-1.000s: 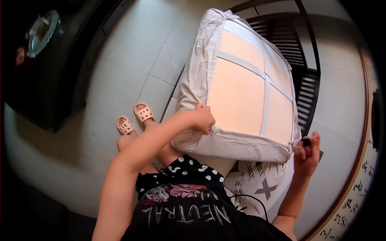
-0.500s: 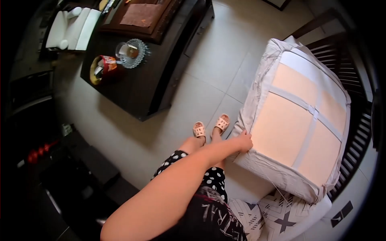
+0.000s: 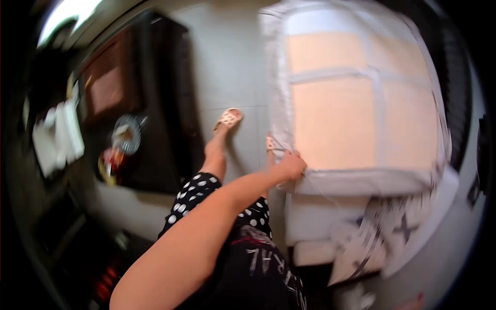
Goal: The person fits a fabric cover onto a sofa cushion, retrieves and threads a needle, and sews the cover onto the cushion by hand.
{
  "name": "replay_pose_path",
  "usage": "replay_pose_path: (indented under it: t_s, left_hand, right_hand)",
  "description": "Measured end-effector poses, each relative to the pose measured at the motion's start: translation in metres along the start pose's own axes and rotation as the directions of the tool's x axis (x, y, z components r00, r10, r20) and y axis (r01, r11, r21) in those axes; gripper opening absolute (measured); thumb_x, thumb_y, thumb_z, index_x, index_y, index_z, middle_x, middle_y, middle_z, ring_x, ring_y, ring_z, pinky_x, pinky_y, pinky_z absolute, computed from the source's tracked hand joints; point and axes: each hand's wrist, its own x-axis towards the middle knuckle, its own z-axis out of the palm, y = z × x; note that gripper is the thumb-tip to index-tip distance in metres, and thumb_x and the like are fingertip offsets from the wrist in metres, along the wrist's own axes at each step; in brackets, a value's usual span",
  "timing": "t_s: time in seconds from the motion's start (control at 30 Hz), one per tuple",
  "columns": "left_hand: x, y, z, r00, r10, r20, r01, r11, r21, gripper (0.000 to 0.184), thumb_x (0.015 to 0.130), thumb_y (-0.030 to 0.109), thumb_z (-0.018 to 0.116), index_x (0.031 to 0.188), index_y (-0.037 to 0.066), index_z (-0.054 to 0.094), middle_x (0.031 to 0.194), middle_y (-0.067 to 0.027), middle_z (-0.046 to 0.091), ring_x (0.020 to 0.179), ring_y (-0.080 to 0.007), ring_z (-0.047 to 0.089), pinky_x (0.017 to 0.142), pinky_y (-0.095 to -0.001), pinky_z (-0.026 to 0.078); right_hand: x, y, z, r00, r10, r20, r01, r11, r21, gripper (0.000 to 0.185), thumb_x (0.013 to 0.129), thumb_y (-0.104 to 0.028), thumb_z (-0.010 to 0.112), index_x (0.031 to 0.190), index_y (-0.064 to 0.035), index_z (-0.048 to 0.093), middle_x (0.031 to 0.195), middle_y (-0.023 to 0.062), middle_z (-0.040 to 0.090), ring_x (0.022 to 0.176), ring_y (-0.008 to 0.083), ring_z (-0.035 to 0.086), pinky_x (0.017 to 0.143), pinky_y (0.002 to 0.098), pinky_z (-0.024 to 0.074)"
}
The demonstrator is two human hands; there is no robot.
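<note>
In the head view, the left hand is pinching the fabric cover at the lower left corner of the padded block, which is filling the upper right of the frame, pale panels and crossing straps showing. A thin thread is trailing just beside that grip, its far end lost in blur. At the bottom right edge, a skin-toned smear is possibly showing the right hand; its grip cannot be told.

Steady work here is probably calling for a pinch close to the corner, the folds lying flat and the thread running clear of them, without tugging the edge out of line.

On to the writing: the dark shirt is showing upside-down letters, "RAL" readable, the rest blurring away. Over left, on the dark counter, the red tub is giving up no legible label.
</note>
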Motion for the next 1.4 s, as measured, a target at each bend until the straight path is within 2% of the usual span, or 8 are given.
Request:
replay_pose_path:
  t_s: [0.1, 0.13, 0.23, 0.37, 0.73, 0.93, 1.2, 1.4]
  left_hand:
    - [0.006, 0.002, -0.009, 0.999, 0.044, -0.004, -0.044, 0.999, -0.030, 0.027, 0.064, 0.029, 0.064, 0.083, 0.010, 0.061, 0.090, -0.0065, 0.060, 0.095, -0.0243, 0.049, 0.078, -0.0401, 0.039]
    - [0.005, 0.007, -0.005, 0.998, 0.057, -0.005, -0.057, 0.997, -0.048, 0.028, 0.064, 0.030, 0.065, 0.083, 0.010, 0.061, 0.090, -0.0075, 0.060, 0.094, -0.0252, 0.050, 0.078, -0.0388, 0.041]
    - [0.009, 0.003, 0.004, 0.987, 0.142, -0.071, -0.145, 0.989, -0.032, 0.028, 0.065, 0.031, 0.064, 0.084, 0.010, 0.059, 0.088, -0.0081, 0.059, 0.095, -0.0264, 0.049, 0.078, -0.0365, 0.042]
    - [0.025, 0.013, -0.031, 0.943, 0.090, 0.321, -0.096, 0.995, 0.002, 0.031, 0.068, 0.026, 0.061, 0.096, 0.013, 0.059, 0.092, -0.0093, 0.061, 0.091, -0.0267, 0.054, 0.078, -0.0362, 0.043]
    - [0.041, -0.003, -0.030, 0.873, 0.230, 0.430, -0.140, 0.963, -0.230, 0.039, 0.067, 0.020, 0.064, 0.104, 0.010, 0.057, 0.090, -0.0079, 0.062, 0.084, -0.0191, 0.056, 0.075, -0.0298, 0.042]
    - [0.037, -0.009, -0.021, 0.883, 0.247, 0.399, -0.122, 0.942, -0.312, 0.034, 0.071, 0.017, 0.061, 0.101, 0.004, 0.057, 0.089, -0.0081, 0.062, 0.081, -0.0166, 0.056, 0.074, -0.0285, 0.042]
    - [0.033, -0.023, -0.022, 0.803, 0.483, 0.348, -0.321, 0.843, -0.431, 0.037, 0.066, 0.009, 0.064, 0.101, 0.002, 0.054, 0.083, -0.0083, 0.059, 0.076, -0.0143, 0.054, 0.069, -0.0273, 0.043]
    - [0.023, -0.014, -0.025, 0.849, 0.479, 0.223, -0.456, 0.877, -0.148, 0.037, 0.062, 0.011, 0.065, 0.096, 0.004, 0.053, 0.076, -0.0094, 0.059, 0.070, -0.0187, 0.054, 0.065, -0.0302, 0.043]
  right_hand:
    - [-0.153, -0.101, 0.020, 0.889, 0.273, 0.368, -0.430, 0.775, 0.464, 0.022, 0.083, -0.011, 0.044, 0.091, 0.0064, 0.054, 0.095, 0.0147, 0.054, 0.085, 0.0219, 0.053, 0.079, 0.0290, 0.0440]
    - [-0.202, -0.106, 0.035, 0.818, 0.130, 0.560, -0.456, 0.740, 0.495, 0.019, 0.082, -0.009, 0.045, 0.095, 0.0027, 0.052, 0.092, 0.0125, 0.055, 0.087, 0.0194, 0.052, 0.081, 0.0292, 0.0428]
    - [-0.345, -0.233, 0.077, 0.549, 0.145, 0.823, -0.733, 0.557, 0.390, 0.014, 0.084, -0.010, 0.048, 0.096, -0.0043, 0.046, 0.091, 0.0104, 0.054, 0.073, 0.0165, 0.055, 0.060, 0.0268, 0.0471]
    - [-0.450, -0.311, 0.132, 0.218, -0.040, 0.975, -0.918, 0.330, 0.219, 0.007, 0.087, -0.009, 0.043, 0.092, -0.0059, 0.046, 0.069, 0.0077, 0.056, 0.049, 0.0072, 0.047, 0.043, 0.0188, 0.0349]
    - [-0.553, -0.350, 0.212, 0.686, -0.052, 0.726, -0.631, 0.453, 0.629, 0.010, 0.077, 0.001, 0.056, 0.085, 0.0018, 0.061, 0.060, 0.0045, 0.059, 0.047, 0.0057, 0.052, 0.043, 0.0194, 0.0394]
    - [-0.552, -0.352, 0.211, 0.655, 0.011, 0.755, -0.679, 0.446, 0.583, 0.011, 0.076, -0.008, 0.058, 0.084, -0.0024, 0.062, 0.058, 0.0112, 0.059, 0.047, 0.0138, 0.056, 0.045, 0.0245, 0.0418]
    - [-0.530, -0.350, 0.210, 0.768, -0.158, 0.621, -0.374, 0.677, 0.634, 0.010, 0.074, -0.005, 0.057, 0.081, 0.0022, 0.061, 0.054, 0.0109, 0.055, 0.045, 0.0117, 0.052, 0.044, 0.0240, 0.0399]
    - [-0.529, -0.354, 0.209, 0.822, -0.192, 0.536, -0.211, 0.772, 0.600, 0.009, 0.074, -0.010, 0.056, 0.078, -0.0025, 0.061, 0.061, 0.0152, 0.057, 0.052, 0.0260, 0.056, 0.050, 0.0328, 0.0434]
